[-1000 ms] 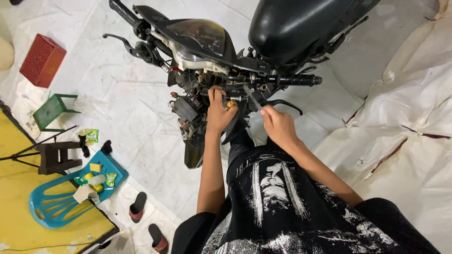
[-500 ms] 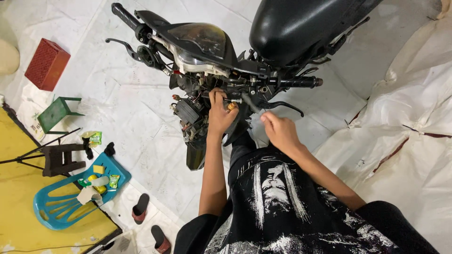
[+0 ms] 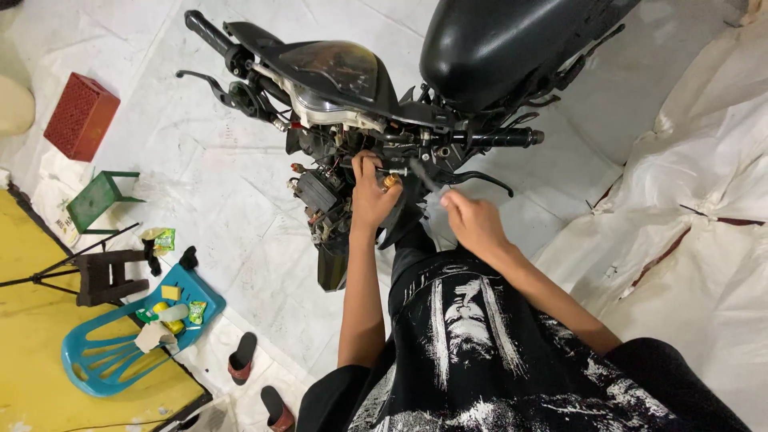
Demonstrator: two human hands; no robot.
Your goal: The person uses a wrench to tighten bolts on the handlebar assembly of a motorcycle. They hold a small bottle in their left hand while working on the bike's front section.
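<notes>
1. Under the handlebar (image 3: 496, 138) of the stripped motorcycle (image 3: 352, 88), the left hand (image 3: 372, 196) pinched what looked like a small brass fitting (image 3: 390, 182).
2. The right hand (image 3: 474, 220) gripped a dark tool (image 3: 422, 174), its tip near the fitting.
3. Risk: the tool could slip into exposed wiring, or the fitting could drop to the floor sheet (image 3: 200, 184).

A floor covered with white sheeting (image 3: 200, 192) is seen from above, creased and scuffed; a strip of yellow flooring (image 3: 32, 352) is shown at the lower left edge; a red crate (image 3: 80, 116) is set near the upper left, with a small green stool (image 3: 98, 200) below it and a dark stool (image 3: 104, 276) beside a tripod leg; a blue plastic chair (image 3: 120, 352), loaded with small packets, is laid near a pair of dark sandals (image 3: 256, 380); crumpled white sheeting (image 3: 704, 208) is heaped at the right; even light is cast throughout.
</notes>
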